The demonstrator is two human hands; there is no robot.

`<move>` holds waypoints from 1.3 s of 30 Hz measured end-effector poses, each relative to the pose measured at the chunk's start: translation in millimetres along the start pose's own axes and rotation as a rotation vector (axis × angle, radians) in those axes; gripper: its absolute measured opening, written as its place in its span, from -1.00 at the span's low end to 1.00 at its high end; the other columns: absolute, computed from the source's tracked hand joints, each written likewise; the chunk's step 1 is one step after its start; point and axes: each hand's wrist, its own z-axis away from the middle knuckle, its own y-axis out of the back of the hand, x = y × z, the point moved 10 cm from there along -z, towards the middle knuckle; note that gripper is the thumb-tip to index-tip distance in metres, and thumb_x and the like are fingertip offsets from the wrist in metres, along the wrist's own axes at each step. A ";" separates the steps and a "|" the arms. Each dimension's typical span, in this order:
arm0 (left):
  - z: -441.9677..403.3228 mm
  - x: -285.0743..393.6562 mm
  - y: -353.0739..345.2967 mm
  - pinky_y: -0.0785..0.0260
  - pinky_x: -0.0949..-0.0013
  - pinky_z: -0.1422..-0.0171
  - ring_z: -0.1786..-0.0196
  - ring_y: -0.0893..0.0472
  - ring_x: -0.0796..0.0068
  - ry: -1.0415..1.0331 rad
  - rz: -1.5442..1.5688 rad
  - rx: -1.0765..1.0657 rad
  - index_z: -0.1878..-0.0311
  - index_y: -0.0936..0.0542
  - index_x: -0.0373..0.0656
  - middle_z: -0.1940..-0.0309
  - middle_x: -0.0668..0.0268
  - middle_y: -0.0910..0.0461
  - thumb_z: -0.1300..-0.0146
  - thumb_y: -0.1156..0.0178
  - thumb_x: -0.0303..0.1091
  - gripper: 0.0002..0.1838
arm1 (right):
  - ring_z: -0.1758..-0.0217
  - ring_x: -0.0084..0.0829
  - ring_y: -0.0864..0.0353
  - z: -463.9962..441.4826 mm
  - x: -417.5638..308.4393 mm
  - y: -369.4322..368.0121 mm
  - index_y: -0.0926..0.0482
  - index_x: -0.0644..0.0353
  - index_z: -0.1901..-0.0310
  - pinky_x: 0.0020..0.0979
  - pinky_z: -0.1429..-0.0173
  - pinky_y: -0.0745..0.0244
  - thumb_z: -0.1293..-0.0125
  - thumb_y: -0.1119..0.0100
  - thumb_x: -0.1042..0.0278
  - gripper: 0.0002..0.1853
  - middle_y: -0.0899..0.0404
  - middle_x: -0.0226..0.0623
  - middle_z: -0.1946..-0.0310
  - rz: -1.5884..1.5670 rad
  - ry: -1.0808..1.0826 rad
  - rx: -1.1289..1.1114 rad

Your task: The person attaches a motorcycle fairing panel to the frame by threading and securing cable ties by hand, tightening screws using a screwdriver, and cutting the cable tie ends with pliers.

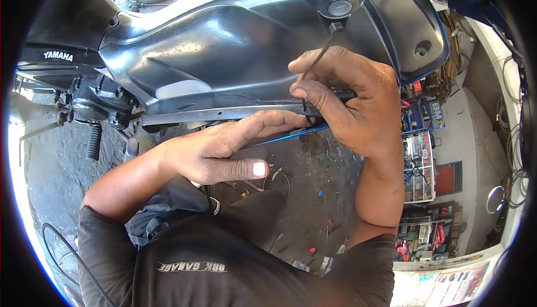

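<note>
A black cable tie (320, 54) is pinched between the thumb and index finger of my right hand (358, 94). Its square head points up towards the round cap on the dark fairing (224, 49), and its tail hangs down to the fairing's lower edge. My left hand (229, 144) lies along that edge, fingers stretched and thumb apart. Its fingertips are by the tail's lower end; whether they touch it I cannot tell. A blue strip (285, 137) runs just under my left fingers.
A motorbike engine part (95, 100) and a footpeg (94, 142) stick out at the left. Small parts and tools are scattered over the dirty floor (313, 206). Shelves of boxes (419, 167) stand at the right. A cable (72, 251) curves at the lower left.
</note>
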 end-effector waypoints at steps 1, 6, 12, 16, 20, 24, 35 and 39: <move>-0.1 -1.6 -0.3 0.16 0.06 -0.71 -0.69 0.04 0.05 0.001 0.002 -0.002 -0.58 0.02 -0.39 -0.60 -0.14 -0.02 -0.49 -0.15 -0.30 -0.22 | 0.35 -0.54 -0.76 1.4 1.8 1.5 -0.72 0.30 0.20 -0.50 0.23 -0.62 -0.16 -0.37 0.60 -0.84 -0.74 -0.31 0.45 -0.060 -0.002 0.013; 0.6 -3.3 1.1 0.05 0.07 -0.67 -0.64 -0.11 0.09 -0.020 0.002 0.029 -0.58 -0.03 -0.35 -0.55 -0.10 -0.13 -0.48 -0.20 -0.24 -0.21 | 0.36 -0.56 -0.75 6.2 5.3 1.5 -0.72 0.28 0.19 -0.52 0.21 -0.62 -0.17 -0.40 0.56 -0.85 -0.74 -0.31 0.44 0.000 -0.106 0.081; 0.1 -6.2 1.0 0.00 0.07 -0.64 -0.62 -0.15 0.11 -0.040 0.070 0.049 -0.58 -0.02 -0.30 -0.54 -0.07 -0.18 -0.45 -0.24 -0.23 -0.17 | 0.37 -0.66 -0.68 1.4 15.0 0.2 -0.70 0.30 0.21 -0.56 0.24 -0.57 -0.21 -0.40 0.55 -0.88 -0.71 -0.37 0.45 -0.121 -0.269 -0.041; -1.3 -7.5 -0.1 0.01 0.05 -0.64 -0.63 -0.14 0.10 -0.088 0.196 0.063 -0.57 -0.01 -0.33 -0.54 -0.09 -0.18 -0.43 -0.26 -0.27 -0.16 | 0.32 -0.74 -0.62 7.4 28.2 -4.5 -0.68 0.31 0.19 -0.60 0.21 -0.51 -0.24 -0.40 0.55 -0.87 -0.68 -0.47 0.41 -0.131 -0.335 -0.071; -0.7 -6.1 -0.6 0.01 0.07 -0.64 -0.61 -0.19 0.10 -0.104 0.055 0.081 -0.56 -0.03 -0.33 -0.52 -0.08 -0.23 -0.40 -0.28 -0.27 -0.16 | 0.26 -0.74 -0.61 7.7 29.7 -6.1 -0.68 0.32 0.19 -0.60 0.17 -0.51 -0.24 -0.41 0.54 -0.87 -0.69 -0.45 0.36 -0.133 -0.300 -0.078; -0.4 -4.1 -1.3 0.00 0.10 -0.64 -0.61 -0.19 0.14 -0.025 -0.134 0.072 -0.56 -0.05 -0.35 -0.53 -0.04 -0.24 -0.39 -0.32 -0.23 -0.14 | 0.32 -0.54 -0.70 4.5 16.8 2.1 -0.69 0.31 0.18 -0.48 0.19 -0.58 -0.23 -0.39 0.53 -0.86 -0.72 -0.25 0.39 -0.152 -0.194 -0.085; -0.9 -11.9 -1.7 0.11 0.03 -0.67 -0.65 -0.06 0.05 -0.069 0.212 0.049 -0.60 0.11 -0.27 -0.60 -0.13 -0.03 -0.36 -0.31 -0.32 -0.05 | 0.40 -0.49 -0.67 4.9 0.4 8.2 -0.64 0.35 0.24 -0.43 0.27 -0.54 -0.25 -0.37 0.47 -0.86 -0.69 -0.20 0.47 -0.074 -0.082 -0.142; -2.5 -16.4 2.0 0.23 -0.02 -0.70 -0.67 -0.01 0.00 -0.069 0.309 0.095 -0.64 0.21 -0.15 -0.61 -0.14 -0.01 -0.30 -0.37 -0.23 0.08 | 0.39 -0.46 -0.69 7.1 -5.3 13.1 -0.64 0.34 0.23 -0.41 0.26 -0.56 -0.24 -0.37 0.48 -0.86 -0.69 -0.19 0.46 0.023 -0.108 -0.100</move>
